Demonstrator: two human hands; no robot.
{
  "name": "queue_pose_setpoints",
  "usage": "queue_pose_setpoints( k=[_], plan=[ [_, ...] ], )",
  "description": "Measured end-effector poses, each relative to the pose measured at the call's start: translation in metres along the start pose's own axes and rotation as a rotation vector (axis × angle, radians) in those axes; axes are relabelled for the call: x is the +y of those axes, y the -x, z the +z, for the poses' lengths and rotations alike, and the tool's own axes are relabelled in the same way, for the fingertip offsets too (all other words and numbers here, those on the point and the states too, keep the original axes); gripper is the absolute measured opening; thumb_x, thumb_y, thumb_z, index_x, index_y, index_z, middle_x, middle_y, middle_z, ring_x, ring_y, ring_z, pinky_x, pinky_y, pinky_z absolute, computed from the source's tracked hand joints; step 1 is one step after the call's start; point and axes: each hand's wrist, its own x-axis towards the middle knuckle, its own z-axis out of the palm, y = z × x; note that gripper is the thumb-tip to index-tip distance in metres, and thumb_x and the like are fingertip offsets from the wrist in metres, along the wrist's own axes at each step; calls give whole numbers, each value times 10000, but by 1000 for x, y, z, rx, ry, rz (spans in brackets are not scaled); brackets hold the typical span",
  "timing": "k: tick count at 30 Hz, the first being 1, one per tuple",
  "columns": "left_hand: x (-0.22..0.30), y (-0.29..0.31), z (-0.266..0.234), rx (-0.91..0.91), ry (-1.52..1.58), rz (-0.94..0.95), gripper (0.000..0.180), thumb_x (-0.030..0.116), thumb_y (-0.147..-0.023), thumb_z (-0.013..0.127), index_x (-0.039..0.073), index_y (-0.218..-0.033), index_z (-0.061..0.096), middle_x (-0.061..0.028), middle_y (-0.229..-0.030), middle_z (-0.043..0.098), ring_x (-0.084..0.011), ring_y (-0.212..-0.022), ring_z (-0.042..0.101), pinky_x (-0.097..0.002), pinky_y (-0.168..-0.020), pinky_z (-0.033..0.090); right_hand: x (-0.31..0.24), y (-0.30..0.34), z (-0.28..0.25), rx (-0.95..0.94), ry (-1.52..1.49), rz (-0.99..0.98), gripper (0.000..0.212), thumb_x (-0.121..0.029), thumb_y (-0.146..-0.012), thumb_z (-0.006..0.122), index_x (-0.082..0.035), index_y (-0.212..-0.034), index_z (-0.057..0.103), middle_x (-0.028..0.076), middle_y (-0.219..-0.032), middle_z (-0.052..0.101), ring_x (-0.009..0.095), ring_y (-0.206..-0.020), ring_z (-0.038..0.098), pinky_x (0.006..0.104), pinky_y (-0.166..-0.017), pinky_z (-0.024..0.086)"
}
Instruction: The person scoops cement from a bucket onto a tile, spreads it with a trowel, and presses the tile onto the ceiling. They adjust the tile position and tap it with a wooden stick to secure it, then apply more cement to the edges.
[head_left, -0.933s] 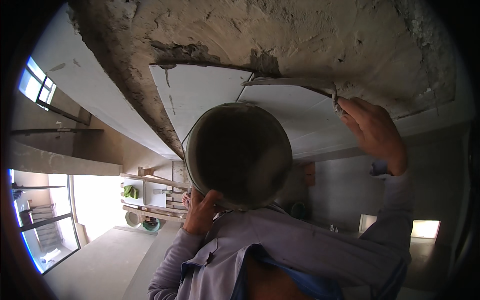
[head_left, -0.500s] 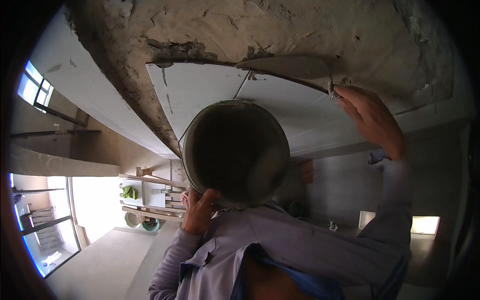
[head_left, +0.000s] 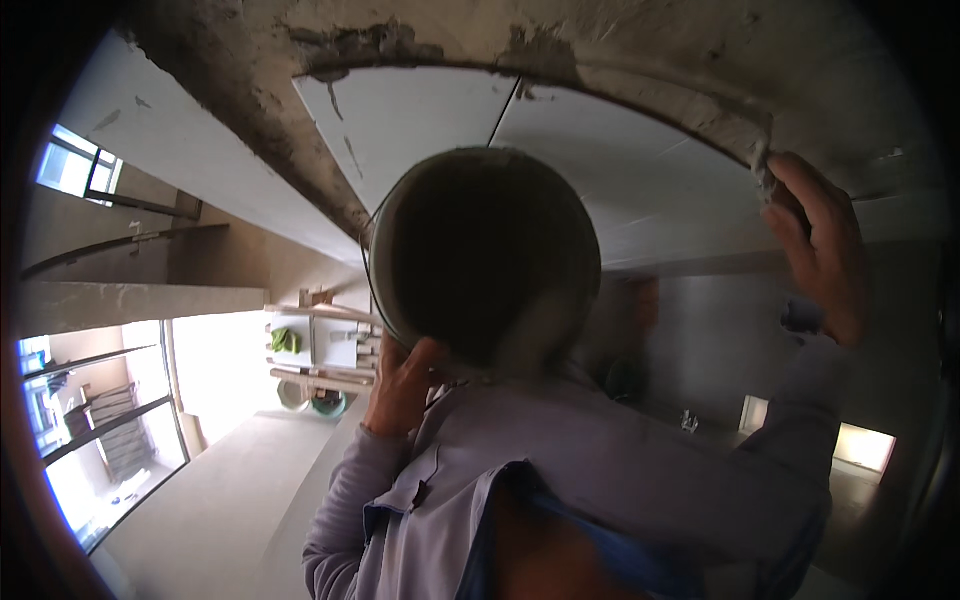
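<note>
My left hand (head_left: 400,390) grips the near left rim of a round bucket (head_left: 585,255), whose dark inside hides what it contains. My right hand (head_left: 825,235) is closed round the mortar-crusted handle of a trowel (head_left: 758,165). Its blade lies along the upper edge of the tiles and is hard to make out against the wall. Behind the bucket, a white tile (head_left: 425,110) with grey smears meets another white tile (head_left: 610,150) at a narrow joint. Rough, mortar-coated wall (head_left: 650,35) rises above them.
At the left, a wooden plank stand (head_left: 320,380) carries white tiles and a green cloth-like item (head_left: 286,340). Small tubs (head_left: 328,402) sit beside it. A pale smooth panel (head_left: 200,150) borders the rough strip, with window openings (head_left: 110,420) farther left.
My right hand has moved to the right with the trowel, its blade sliding along the tiles' upper edge. My left hand stays on the bucket while the whole view shifts somewhat.
</note>
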Motion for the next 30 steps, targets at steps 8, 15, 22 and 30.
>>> queue_pose_setpoints(
  k=[8, 15, 22, 30],
  plan=[
    [60, -3, 1, 144, 430, -340, 466, 98, -919, 610, -26, -1326, 420, -170, -1233, 515, -245, -1066, 593, -366, -865, 537, -29, 6, 112, -233, 216, -307, 161, -144, -816, 619, -110, -972, 634, 28, -898, 558, 172, -933, 581, 344, -771, 448],
    [82, -4, 3, 84, 218, -215, 523, 129, -913, 605, -54, -1348, 380, -164, -1209, 567, -208, -1047, 595, -320, -879, 514, -42, 0, 192, 231, 156, -455, 392, -221, -783, 597, -116, -1154, 665, 22, -1019, 583, 167, -907, 550, 340, -816, 435],
    [87, 2, 0, 123, 142, -216, 560, 115, -862, 604, -58, -1346, 382, -174, -1196, 575, -235, -1058, 590, -346, -896, 504, -61, 24, 202, 187, 37, -562, 270, -222, -765, 614, -111, -1003, 673, -4, -939, 550, 160, -890, 530, 332, -785, 425],
    [83, 9, 1, 150, 124, -185, 572, 150, -870, 613, -67, -1343, 377, -178, -1197, 560, -249, -1069, 580, -356, -911, 495, -48, 0, 181, 370, 184, -581, 279, -254, -746, 635, -115, -985, 672, 10, -966, 561, 170, -880, 531, 326, -761, 432]
  ],
)
